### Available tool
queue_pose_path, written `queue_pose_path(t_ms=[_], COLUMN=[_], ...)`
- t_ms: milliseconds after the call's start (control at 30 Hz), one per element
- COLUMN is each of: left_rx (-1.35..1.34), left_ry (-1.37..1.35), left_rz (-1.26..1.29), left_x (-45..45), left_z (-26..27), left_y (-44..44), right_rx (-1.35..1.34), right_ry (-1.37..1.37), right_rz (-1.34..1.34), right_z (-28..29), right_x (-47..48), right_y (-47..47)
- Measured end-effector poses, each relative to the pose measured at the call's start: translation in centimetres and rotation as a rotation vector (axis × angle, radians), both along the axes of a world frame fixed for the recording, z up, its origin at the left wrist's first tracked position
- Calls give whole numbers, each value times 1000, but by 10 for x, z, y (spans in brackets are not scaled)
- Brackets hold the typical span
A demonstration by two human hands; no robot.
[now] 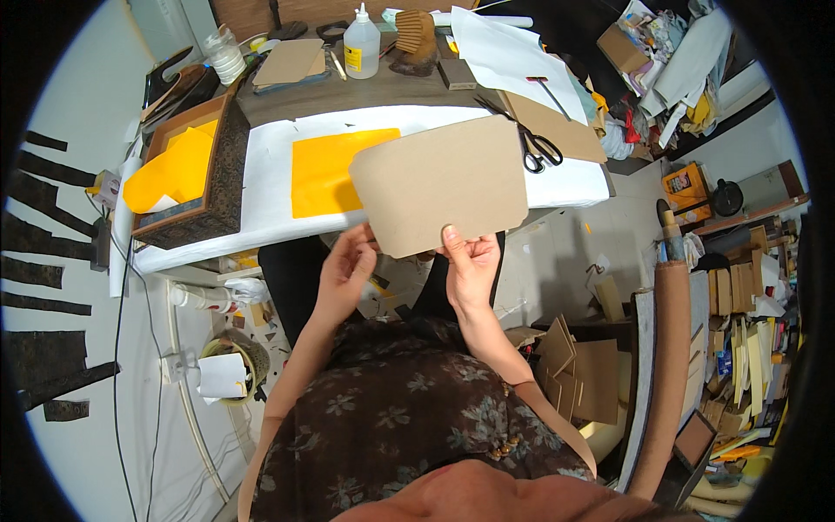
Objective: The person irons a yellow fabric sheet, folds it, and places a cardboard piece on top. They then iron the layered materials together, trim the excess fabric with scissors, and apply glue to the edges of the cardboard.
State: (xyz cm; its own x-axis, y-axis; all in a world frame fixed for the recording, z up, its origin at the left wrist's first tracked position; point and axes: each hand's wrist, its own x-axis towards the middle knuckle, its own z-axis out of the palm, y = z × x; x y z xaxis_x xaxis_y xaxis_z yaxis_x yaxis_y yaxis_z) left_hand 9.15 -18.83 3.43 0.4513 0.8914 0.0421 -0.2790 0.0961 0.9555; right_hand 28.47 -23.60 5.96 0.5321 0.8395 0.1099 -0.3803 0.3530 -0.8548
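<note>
A beige sheet of greyboard (443, 186) with clipped corners is held up over the front edge of the table. My right hand (471, 264) grips its lower edge, thumb on top and fingers beneath. Beside the board's lower left corner is my left hand (349, 267), fingers loosely curled and thumb apart; whether its fingertips touch the board is unclear. Behind the board, a yellow sheet (323, 176) lies on the white-covered table (271, 169), its right part hidden. Black-handled scissors (531, 143) rest just right of the board.
A patterned box (225, 176) holding yellow sheets (189, 163) stands at the left. Along the back are a clear squeeze bottle (362, 49), a brush (415, 42), a dark block (456, 75) and white paper (509, 59). A waste bin (258, 359) stands on the floor, lower left.
</note>
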Motion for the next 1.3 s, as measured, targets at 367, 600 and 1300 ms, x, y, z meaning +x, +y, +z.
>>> queue_pose_path(t_ms=[367,600,1300], left_rx=[-107,2,284], left_ry=[124,226,784], left_rz=[282,405,499], left_x=[-31,-47,-58], left_z=[-6,2,-20], left_y=[-2,46,160], right_rx=[-163,-219,-416], right_ry=[-213,-582,-1177], right_rz=[97,89,-32], right_z=[-47,-48,-40], right_x=[23,17,13], right_y=[-15,15,108])
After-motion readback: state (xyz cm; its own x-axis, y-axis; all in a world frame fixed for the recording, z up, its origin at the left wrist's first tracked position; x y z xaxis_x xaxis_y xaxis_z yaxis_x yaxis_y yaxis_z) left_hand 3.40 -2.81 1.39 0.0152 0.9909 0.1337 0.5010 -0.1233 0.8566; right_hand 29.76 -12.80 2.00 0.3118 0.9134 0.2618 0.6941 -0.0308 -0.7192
